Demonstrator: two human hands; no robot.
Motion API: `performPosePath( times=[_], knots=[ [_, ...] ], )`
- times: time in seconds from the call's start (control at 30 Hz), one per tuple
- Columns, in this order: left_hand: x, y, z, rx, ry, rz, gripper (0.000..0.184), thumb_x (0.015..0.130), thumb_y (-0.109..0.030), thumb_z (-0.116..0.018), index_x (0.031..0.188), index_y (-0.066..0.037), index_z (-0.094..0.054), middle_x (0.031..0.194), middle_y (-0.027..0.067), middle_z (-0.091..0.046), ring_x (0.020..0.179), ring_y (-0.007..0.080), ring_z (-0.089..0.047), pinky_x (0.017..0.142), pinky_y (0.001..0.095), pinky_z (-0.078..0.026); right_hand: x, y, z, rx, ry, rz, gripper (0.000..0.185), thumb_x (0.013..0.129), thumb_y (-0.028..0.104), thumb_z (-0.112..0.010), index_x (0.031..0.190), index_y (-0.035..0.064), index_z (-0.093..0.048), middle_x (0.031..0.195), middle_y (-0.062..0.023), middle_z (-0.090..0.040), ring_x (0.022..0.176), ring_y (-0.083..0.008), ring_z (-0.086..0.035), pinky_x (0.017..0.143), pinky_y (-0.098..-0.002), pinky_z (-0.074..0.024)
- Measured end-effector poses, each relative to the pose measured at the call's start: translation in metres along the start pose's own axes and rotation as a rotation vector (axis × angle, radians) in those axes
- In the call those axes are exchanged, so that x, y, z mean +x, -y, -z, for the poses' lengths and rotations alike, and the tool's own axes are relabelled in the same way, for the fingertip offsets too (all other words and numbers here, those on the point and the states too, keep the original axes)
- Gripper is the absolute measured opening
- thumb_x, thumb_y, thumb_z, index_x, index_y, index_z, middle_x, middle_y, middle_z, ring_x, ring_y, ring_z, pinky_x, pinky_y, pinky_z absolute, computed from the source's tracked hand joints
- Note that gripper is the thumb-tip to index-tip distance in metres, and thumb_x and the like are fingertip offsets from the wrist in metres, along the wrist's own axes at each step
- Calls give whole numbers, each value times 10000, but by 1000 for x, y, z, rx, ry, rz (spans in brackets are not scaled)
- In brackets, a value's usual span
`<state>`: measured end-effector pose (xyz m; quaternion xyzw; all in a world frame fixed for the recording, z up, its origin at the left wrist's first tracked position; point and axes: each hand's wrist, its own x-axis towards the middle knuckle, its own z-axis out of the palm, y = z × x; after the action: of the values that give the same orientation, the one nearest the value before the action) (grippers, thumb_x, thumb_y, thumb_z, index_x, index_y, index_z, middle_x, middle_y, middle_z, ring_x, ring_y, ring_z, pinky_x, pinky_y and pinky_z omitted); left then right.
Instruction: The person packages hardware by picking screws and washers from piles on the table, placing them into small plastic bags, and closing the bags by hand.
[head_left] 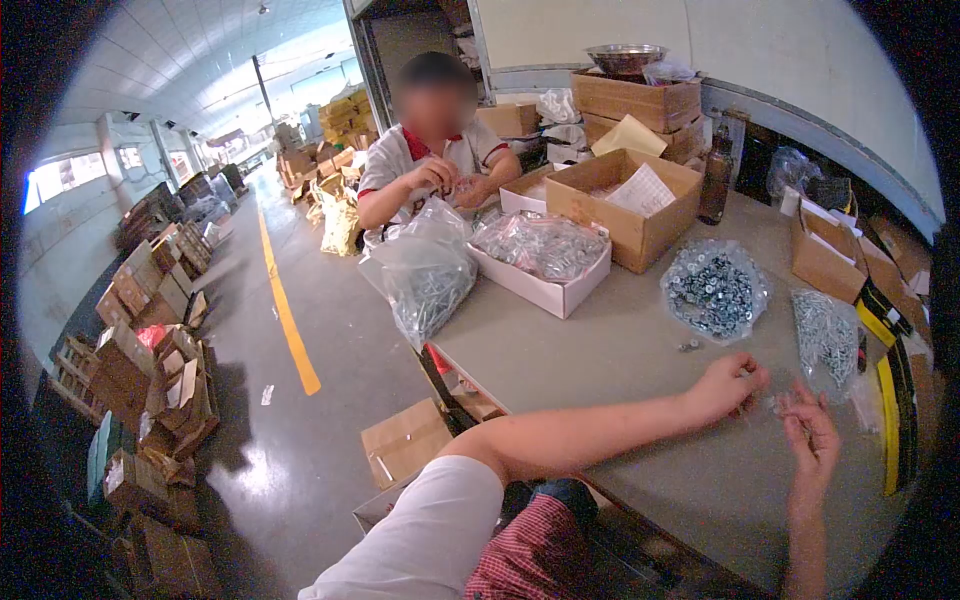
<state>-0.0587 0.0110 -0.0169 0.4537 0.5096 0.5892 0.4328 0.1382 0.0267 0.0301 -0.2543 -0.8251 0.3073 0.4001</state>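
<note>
My left hand (732,388) reaches over the table with its fingers curled and pressed together; whatever they hold is too small to make out. Close to its right, my right hand (811,430) pinches what looks like a small clear plastic bag (777,403) between thumb and fingers. Beyond my left hand, an opened clear bag of metal nuts (715,290) lies on the table (600,345), with a few loose nuts (689,346) beside it. A clear bag of screws (826,340) lies just past my right hand.
A white box of filled small bags (545,250) and a large bag of screws (432,285) stand at the far left table edge, near a seated co-worker (425,165). Behind are a cardboard box (625,210) and a dark bottle (716,180). Yellow-black strips (888,400) edge the right.
</note>
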Motion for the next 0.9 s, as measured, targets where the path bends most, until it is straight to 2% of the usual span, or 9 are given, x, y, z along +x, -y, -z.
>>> performPosePath(
  times=[0.07, 0.17, 0.27, 0.37, 0.47, 0.57, 0.67, 0.9],
  knots=[
    [-4, -8, 2, -4, 36, 50, 253, 906, -277, -608, 996, -45, -565, 629, 65, -600, 509, 145, -559, 457, 311, -449, 0, -3, -1, -27, -8, 20, 131, 878, 155, -581, 918, 50, -648, 1047, -100, -692, 1278, -276, -478, 1177, -449, -70],
    [8, 13, 2, -63, 48, -66, 230, 904, -264, -616, 977, -53, -564, 625, 57, -596, 504, 145, -558, 444, 306, -443, 2, -6, -2, -68, -21, 95, 97, 847, 152, -624, 901, 76, -650, 1064, -95, -689, 1240, -283, -497, 1149, -470, -142],
    [11, 15, 4, -7, 22, -89, 203, 902, -241, -620, 972, -59, -563, 618, 54, -593, 500, 140, -557, 435, 298, -438, 2, -4, -1, -50, -15, 69, 89, 836, 136, -634, 898, 73, -644, 1041, -85, -688, 1229, -272, -503, 1143, -463, -157],
    [7, 12, 4, 4, 35, -70, 217, 912, -260, -621, 991, -61, -588, 667, 32, -597, 537, 114, -542, 477, 279, -446, -2, -6, -2, -6, -48, 9, 85, 825, 122, -644, 897, 78, -642, 1013, -78, -686, 1195, -264, -531, 1152, -462, -146],
    [8, 16, 0, -25, 23, -104, 213, 914, -257, -617, 990, -60, -586, 676, 33, -600, 536, 112, -542, 460, 277, -441, -1, -14, 1, 27, -13, -5, 122, 866, 169, -602, 895, 57, -639, 1003, -75, -687, 1220, -251, -526, 1175, -468, -75],
    [4, 8, 1, -44, 30, -51, 209, 915, -253, -614, 997, -63, -582, 679, 35, -600, 536, 114, -545, 451, 280, -441, -2, -10, -2, 86, -54, -27, 82, 845, 139, -617, 874, 65, -636, 1041, -109, -693, 1226, -265, -528, 1178, -463, -52],
    [-7, -6, -1, -164, 54, 29, 211, 912, -251, -615, 1011, -69, -576, 675, 33, -591, 534, 115, -544, 453, 284, -442, 0, -9, 1, -5, -8, 38, 42, 806, 114, -655, 840, 90, -653, 1111, -113, -685, 1289, -296, -472, 1176, -500, -10],
    [5, 8, 4, -144, 33, -52, 219, 894, -206, -634, 1058, -83, -557, 664, 29, -580, 539, 112, -550, 454, 276, -434, 0, -13, 0, -98, -24, 89, 106, 798, 186, -673, 838, 92, -646, 1102, -103, -687, 1320, -321, -427, 1169, -511, -30]
  ],
)
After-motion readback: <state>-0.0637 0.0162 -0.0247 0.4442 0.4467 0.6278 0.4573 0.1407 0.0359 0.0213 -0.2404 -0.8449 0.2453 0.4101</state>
